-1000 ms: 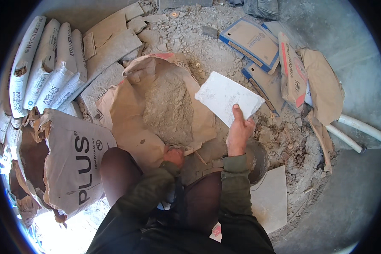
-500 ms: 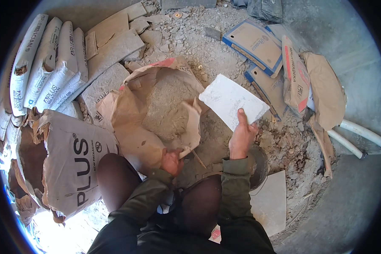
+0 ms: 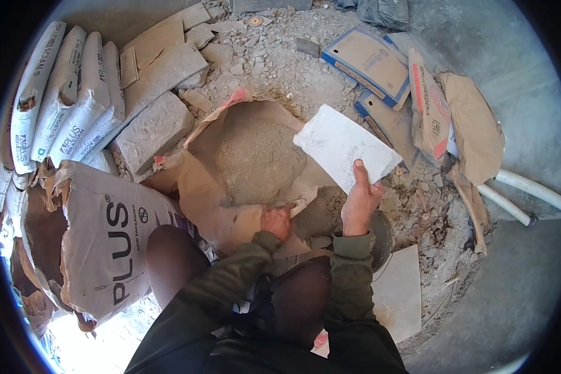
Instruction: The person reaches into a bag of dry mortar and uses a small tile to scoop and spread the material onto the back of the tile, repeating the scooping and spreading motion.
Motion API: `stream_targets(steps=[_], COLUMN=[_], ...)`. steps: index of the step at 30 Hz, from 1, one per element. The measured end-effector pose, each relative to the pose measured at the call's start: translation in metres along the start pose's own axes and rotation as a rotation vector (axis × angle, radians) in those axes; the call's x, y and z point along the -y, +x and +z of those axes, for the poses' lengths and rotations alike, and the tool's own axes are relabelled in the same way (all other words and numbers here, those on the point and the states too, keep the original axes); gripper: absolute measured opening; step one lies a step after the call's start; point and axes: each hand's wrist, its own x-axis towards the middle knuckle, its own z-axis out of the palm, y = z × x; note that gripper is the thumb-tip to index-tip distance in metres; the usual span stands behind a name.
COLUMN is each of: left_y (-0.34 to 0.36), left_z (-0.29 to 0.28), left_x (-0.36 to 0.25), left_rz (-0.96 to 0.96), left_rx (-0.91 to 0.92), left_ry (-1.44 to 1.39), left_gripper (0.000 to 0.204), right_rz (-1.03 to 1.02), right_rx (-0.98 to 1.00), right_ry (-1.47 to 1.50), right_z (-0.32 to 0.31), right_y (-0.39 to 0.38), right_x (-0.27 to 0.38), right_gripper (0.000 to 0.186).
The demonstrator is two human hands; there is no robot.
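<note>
My left hand is closed on the near rim of an open paper sack, its fingers wrapped round the folded brown edge. Grey-brown powder lies inside the sack, whose mouth gapes upward. To the right, my right hand grips a white, flat piece of board with one ragged edge. The thumb rests on top of the board and the other fingers are mostly hidden beneath it. The board is held tilted beside the sack's right rim.
Stacked full sacks stand at the far left, near a large torn sack. Broken slabs and rubble lie beyond. Cardboard boxes, a paper sack and white pipes are on the right. A bucket stands by my right wrist.
My left hand has moved right and slightly up, pulling the sack's rim with it, and the sack's mouth has changed shape. My right hand still holds the board, nearly in place.
</note>
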Motion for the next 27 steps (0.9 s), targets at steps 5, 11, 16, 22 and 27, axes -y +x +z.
stream_targets(steps=[5,11,16,22,27], left_y=[0.015,0.113,0.144,0.151,0.122], left_z=[-0.002,-0.102,-0.177,-0.158,-0.194], left_x=[-0.002,0.062,0.152,0.238,0.091], left_rz=[0.051,0.034,-0.382,-0.439,-0.191], left_rx=[0.301,-0.61,-0.44,-0.321,-0.326], left_ry=[-0.024,0.292,0.494,0.289,0.199], left_gripper=[0.049,0.072,0.079,0.06,0.045], right_rz=[0.015,0.113,0.081,0.141,0.12], right_rx=[-0.048,-0.094,-0.111,-0.085,-0.102], right_ry=[0.067,0.079,-0.004,-0.133,-0.171], right_z=[-0.012,-0.023,-0.037,-0.026,-0.04], right_y=[0.013,0.018,0.028,0.023,0.034], right_x=[-0.016,-0.022,-0.044,-0.059,-0.08], right_gripper=[0.025,0.029,0.027,0.021,0.018])
